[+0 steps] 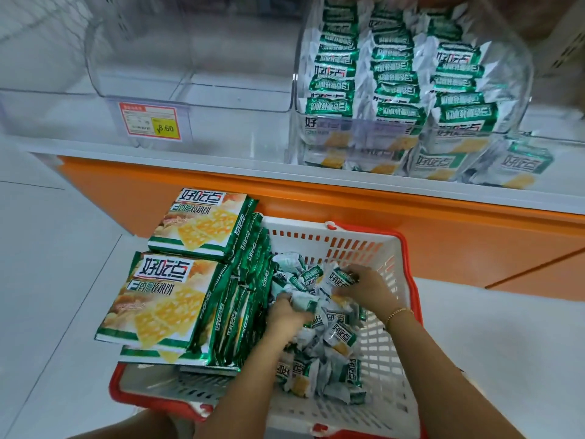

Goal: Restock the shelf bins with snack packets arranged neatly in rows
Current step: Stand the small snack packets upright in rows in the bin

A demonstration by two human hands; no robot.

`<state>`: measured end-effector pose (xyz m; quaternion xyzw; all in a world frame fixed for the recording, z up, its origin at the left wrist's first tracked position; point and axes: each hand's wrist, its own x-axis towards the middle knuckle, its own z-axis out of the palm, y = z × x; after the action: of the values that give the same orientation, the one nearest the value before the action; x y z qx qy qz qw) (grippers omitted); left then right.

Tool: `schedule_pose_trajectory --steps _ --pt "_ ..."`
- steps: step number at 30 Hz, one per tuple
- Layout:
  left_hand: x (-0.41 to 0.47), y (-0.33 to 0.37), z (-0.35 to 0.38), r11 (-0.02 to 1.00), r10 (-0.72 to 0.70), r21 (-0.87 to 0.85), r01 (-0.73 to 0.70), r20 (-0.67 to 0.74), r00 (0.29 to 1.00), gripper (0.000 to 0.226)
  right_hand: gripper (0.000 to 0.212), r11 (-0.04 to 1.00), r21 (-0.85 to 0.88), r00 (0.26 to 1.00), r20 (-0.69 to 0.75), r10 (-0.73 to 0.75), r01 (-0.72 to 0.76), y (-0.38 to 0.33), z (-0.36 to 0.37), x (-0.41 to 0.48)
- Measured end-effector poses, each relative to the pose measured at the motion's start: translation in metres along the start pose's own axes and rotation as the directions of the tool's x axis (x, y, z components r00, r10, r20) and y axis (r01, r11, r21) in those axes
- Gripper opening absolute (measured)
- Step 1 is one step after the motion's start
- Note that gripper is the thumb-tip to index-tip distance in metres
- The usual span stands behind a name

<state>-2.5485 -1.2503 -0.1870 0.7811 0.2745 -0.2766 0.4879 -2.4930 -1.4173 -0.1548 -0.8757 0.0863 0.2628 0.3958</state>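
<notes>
Basket (389,369): on the floor below the shelf, white slatted walls, red rim
Small packets (329,359): loose heap in the right half of the basket, against its right wall
Left hand (289,315): dug into the middle of the heap, fingers curled round packets
Right hand (368,288): nearer the basket's far right corner, fingers curled over a few packets and pinching them together
Big packs (164,299): stacked flat along the basket's left edge, overhanging the rim, untouched
Shelf (221,172): just beyond the basket's far edge, white lip over an orange base
Left bin (190,58): toward the shelf's left, see-through, price tag (150,122) on its front
Right bin (524,68): toward the shelf's right, stocked with rows of packets (395,74)
Step in hand: by the look of it, gathering a handful from the heap
Next move: probably calls for a firm two-handed hold, a lift clear of the basket's far wall, then laying packets in line with a row; slick wrappers apt to slip
</notes>
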Motion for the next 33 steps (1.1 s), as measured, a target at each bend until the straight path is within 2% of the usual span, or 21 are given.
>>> schedule_pose_trajectory --steps 2,3,5,7,9,11,15,19,22,24,25,28,29,31,32,33 --pt "-0.007 0.014 -0.005 0.970 0.006 -0.242 0.012 0.075 0.997 0.060 0.063 0.996 0.087 0.999 0.035 -0.028 0.025 -0.010 -0.015 -0.008" --pt "-0.011 0.022 -0.009 0.918 0.008 -0.395 0.040 0.120 0.993 0.054 0.060 0.987 0.156 0.997 0.062 -0.047 0.036 -0.014 -0.023 -0.013" --pt "-0.021 0.039 -0.017 0.743 0.061 -0.663 0.095 0.209 0.976 0.033 0.045 0.934 0.356 0.986 0.138 -0.091 0.036 -0.020 -0.037 -0.023" --pt "-0.033 0.055 -0.024 0.605 0.195 -0.790 0.103 0.272 0.942 0.011 0.029 0.855 0.518 0.974 0.180 -0.139 0.027 -0.027 -0.049 -0.034" --pt "-0.047 0.072 -0.030 0.509 0.332 -0.856 0.091 0.293 0.896 0.010 0.019 0.789 0.611 0.965 0.161 -0.208 0.068 -0.030 -0.059 -0.041" --pt "-0.060 0.088 -0.032 0.458 0.410 -0.886 0.071 0.281 0.868 0.016 0.027 0.744 0.656 0.953 0.126 -0.276 0.129 -0.033 -0.070 -0.048" --pt "-0.082 0.112 -0.033 0.433 0.439 -0.901 0.040 0.249 0.864 0.028 0.046 0.709 0.677 0.933 0.094 -0.348 0.196 -0.034 -0.085 -0.062" --pt "-0.102 0.128 -0.026 0.500 0.456 -0.864 -0.062 0.201 0.867 0.036 0.044 0.530 0.812 0.873 0.054 -0.484 0.243 -0.039 -0.087 -0.074" --pt "-0.120 0.143 -0.018 0.506 0.476 -0.847 -0.164 0.115 0.872 0.032 0.046 0.431 0.853 0.876 -0.062 -0.478 0.295 -0.047 -0.087 -0.081" --pt "-0.134 0.153 -0.011 0.489 0.485 -0.839 -0.239 0.033 0.874 0.028 0.051 0.462 0.824 0.900 -0.123 -0.419 0.328 -0.058 -0.089 -0.086" --pt "-0.141 0.157 -0.007 0.513 0.499 -0.800 -0.312 -0.018 0.866 0.027 0.056 0.504 0.799 0.911 -0.125 -0.393 0.327 -0.064 -0.091 -0.091" --pt "-0.163 0.169 0.000 0.633 0.567 -0.517 -0.576 -0.198 0.800 0.017 0.070 0.678 0.652 0.915 -0.063 -0.398 0.340 -0.080 -0.105 -0.109" --pt "-0.170 0.175 0.001 0.639 0.580 -0.458 -0.619 -0.241 0.778 0.023 0.065 0.718 0.587 0.900 -0.045 -0.433 0.375 -0.083 -0.113 -0.116" --pt "-0.179 0.187 0.003 0.624 0.613 -0.379 -0.684 -0.306 0.729 0.055 0.044 0.722 0.547 0.868 -0.019 -0.496 0.424 -0.089 -0.136 -0.128" --pt "-0.181 0.194 0.005 0.617 0.638 -0.321 -0.718 -0.329 0.696 0.070 0.039 0.709 0.553 0.858 -0.018 -0.514 0.437 -0.092 -0.150 -0.133" --pt "-0.184 0.203 0.006 0.607 0.676 -0.251 -0.754 -0.336 0.656 0.078 0.042 0.710 0.537 0.854 -0.038 -0.519 0.455 -0.095 -0.165 -0.137"
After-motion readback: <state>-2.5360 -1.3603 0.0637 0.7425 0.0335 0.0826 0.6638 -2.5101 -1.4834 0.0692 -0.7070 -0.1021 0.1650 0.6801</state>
